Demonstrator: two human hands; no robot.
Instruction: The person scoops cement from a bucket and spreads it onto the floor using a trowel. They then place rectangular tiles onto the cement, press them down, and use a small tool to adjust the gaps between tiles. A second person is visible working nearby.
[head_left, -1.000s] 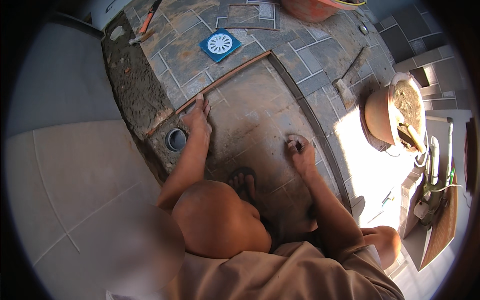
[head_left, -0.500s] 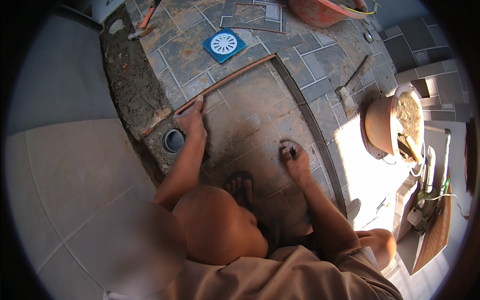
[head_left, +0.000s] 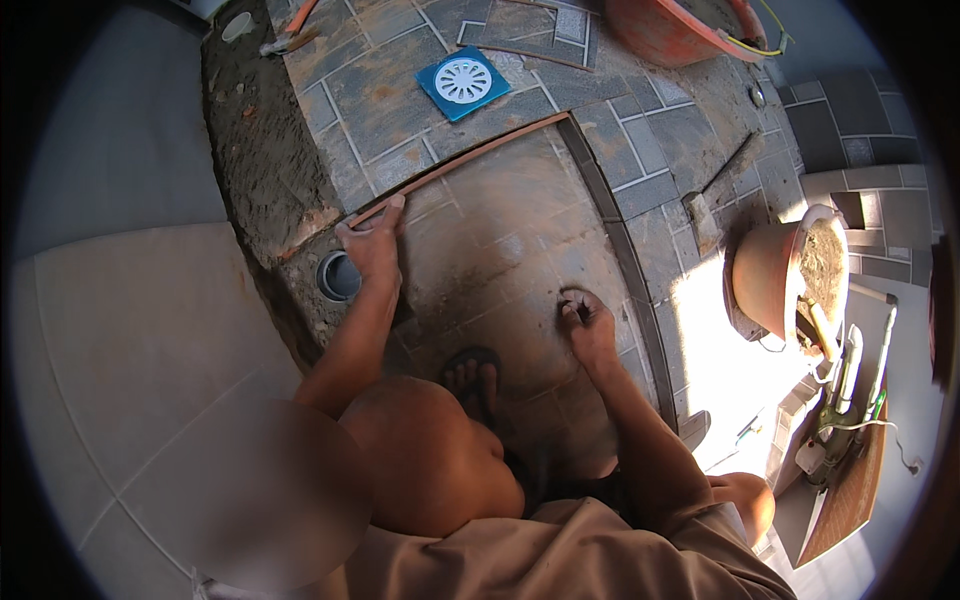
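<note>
My left hand [head_left: 373, 252] is at the left end of a thin reddish-brown edge [head_left: 470, 155], fingers apart and touching it. This edge runs along the far side of a dusty, brown-smeared patch of grey patterned tile [head_left: 490, 225]. Close beside my left wrist, a round grey pipe opening [head_left: 340, 275] sits in rough mortar. My right hand [head_left: 588, 322] is curled closed low over the right part of the dusty patch. What its fingers hold, if anything, is hidden. Beyond the far edge lies a blue square drain cover [head_left: 463, 82] with a white round grate.
A mortar-filled trench [head_left: 265, 150] runs along the left wall. A hammer-like tool [head_left: 295, 30], a red basin [head_left: 670, 35] and a loose tile piece [head_left: 530, 32] are at the back. A trowel [head_left: 710, 195] and a tilted bucket of mortar [head_left: 775, 275] stand right.
My view has shifted slightly, so the far floor sits a little higher and to the right. Both hands keep nearly the same places on the tile.
</note>
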